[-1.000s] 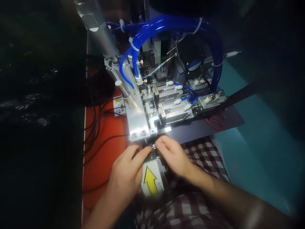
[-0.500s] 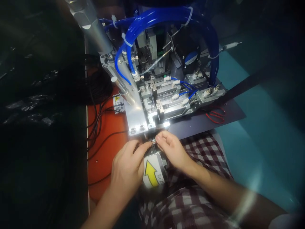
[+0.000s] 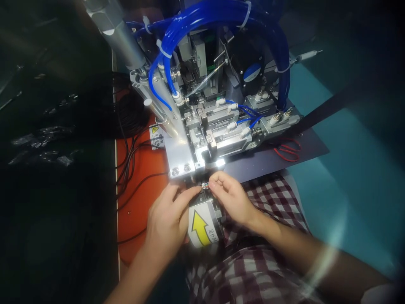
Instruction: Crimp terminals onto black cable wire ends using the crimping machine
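Between my fingertips is a small shiny metal piece with a bit of red, too small to name. My right hand pinches its right end, fingers curled. From the other side my left hand reaches in, thumb and finger closing at the piece's left end; its other fingers are partly hidden. Both hands are at the near end of a metal machine, just above a black rail. Below them sits a white label with a yellow arrow.
Thick blue air hoses arch over the machine's cylinders. Black cables run across the orange surface at left. A red-handled tool lies on the dark plate at right. Clear plastic bags lie in shadow at far left.
The view has shifted slightly. My right hand has drawn a little to the right, so more of the small piece shows between the hands. My left hand stays nearly in place.
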Motion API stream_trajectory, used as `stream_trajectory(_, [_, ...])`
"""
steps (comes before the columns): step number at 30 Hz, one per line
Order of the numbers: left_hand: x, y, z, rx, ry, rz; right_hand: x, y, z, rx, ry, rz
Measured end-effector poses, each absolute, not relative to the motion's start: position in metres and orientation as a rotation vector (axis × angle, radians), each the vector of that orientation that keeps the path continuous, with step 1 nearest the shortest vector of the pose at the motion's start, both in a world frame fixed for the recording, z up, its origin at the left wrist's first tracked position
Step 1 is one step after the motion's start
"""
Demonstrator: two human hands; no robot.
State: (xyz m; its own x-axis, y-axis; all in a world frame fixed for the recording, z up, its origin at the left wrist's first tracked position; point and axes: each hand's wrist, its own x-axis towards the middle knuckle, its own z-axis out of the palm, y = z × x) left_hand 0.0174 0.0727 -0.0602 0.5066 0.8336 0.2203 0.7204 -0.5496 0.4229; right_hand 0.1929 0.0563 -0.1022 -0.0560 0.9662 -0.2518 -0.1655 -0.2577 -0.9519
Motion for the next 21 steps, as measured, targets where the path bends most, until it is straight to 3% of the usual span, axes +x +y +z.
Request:
stream_trajectory(15, [0.016,0.074,-0.061,2.503,1.277,0.604,0.195,0.062,-0.096,-1.264,-0.863,1.578])
stream_trajectory(21, [0.017,0.074,-0.061,2.498,1.277,0.587,0.187,0.068,-0.090,-1.316,-0.576,1.702])
